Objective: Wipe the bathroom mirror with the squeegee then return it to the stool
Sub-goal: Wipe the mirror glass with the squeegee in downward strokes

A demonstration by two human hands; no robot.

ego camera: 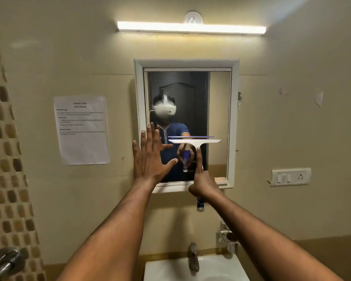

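Squeegee [194, 141] blade is against the mirror [219, 110] glass, level, in the lower half of the pane and right of centre. Your right hand [201, 179] is closed around its handle, index finger laid up the neck toward the blade, and the blue handle end sticks out below your fist. Your left hand [150, 157] is open, fingers spread, palm flat near the mirror's left frame; whether it truly presses on the glass or only hovers is hard to tell from this angle.

To wipe well, keep the blade horizontal and in even contact along its whole width, and draw it straight down in one pull, without rocking your wrist. Overlap the next strip with this one so no streak is left between them.

Mind the edges. The white frame [139, 118] stands proud of the glass on all sides, so stop the blade just short of the bottom ledge instead of knocking it. Your left hand covers the left strip of glass; lift it away before you work that side. Below, the tap [194, 258] and basin [170, 268] sit under your forearms, and a metal holder [226, 238] juts from the wall near your right arm. The stool is not in view.
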